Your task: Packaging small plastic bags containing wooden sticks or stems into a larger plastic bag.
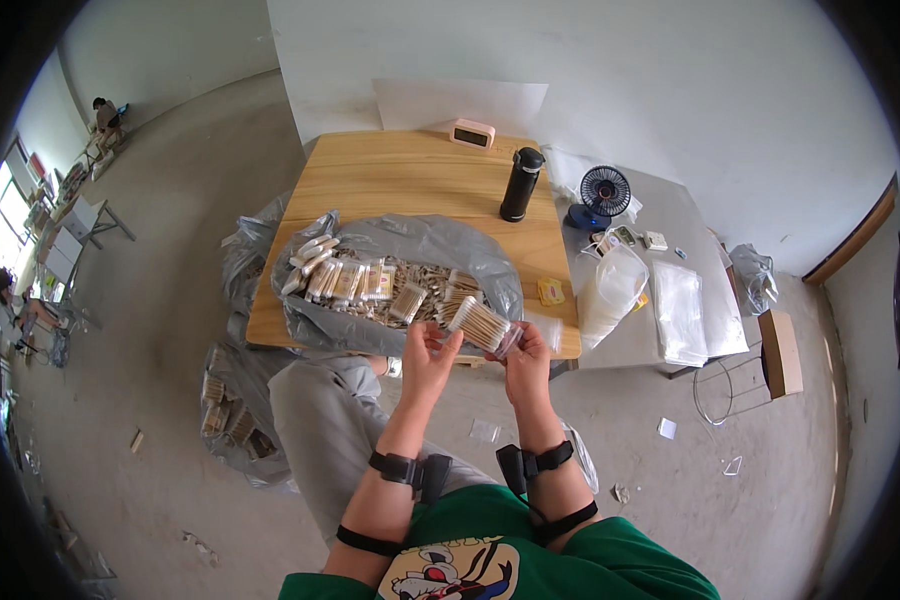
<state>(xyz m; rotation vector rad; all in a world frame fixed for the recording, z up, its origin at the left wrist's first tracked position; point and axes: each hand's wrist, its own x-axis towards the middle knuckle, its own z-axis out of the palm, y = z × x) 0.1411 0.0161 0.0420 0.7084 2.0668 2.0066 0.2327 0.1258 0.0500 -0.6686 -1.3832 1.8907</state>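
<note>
A small clear bag of cotton swabs (pixel 480 325) is held between my two hands above the near edge of the table. My left hand (pixel 432 355) pinches its left side, thumb and fingers closed on it. At the other end, my right hand (pixel 527 358) grips the clear plastic at the bag's right side. Just beyond my hands lies a large grey plastic bag (pixel 425 232), spread wide on the table. Inside it are loose cotton swabs (pixel 428 275) and, toward the left, several filled packs of swabs (pixel 348 282).
On the wooden table (pixel 400 165) stand a black flask (pixel 522 185) and a pink clock (pixel 472 133); yellow cards (pixel 551 291) lie at right. A side table holds a fan (pixel 605 192) and clear bags (pixel 678 315). Another grey bag with packs (pixel 235 415) sits on the floor.
</note>
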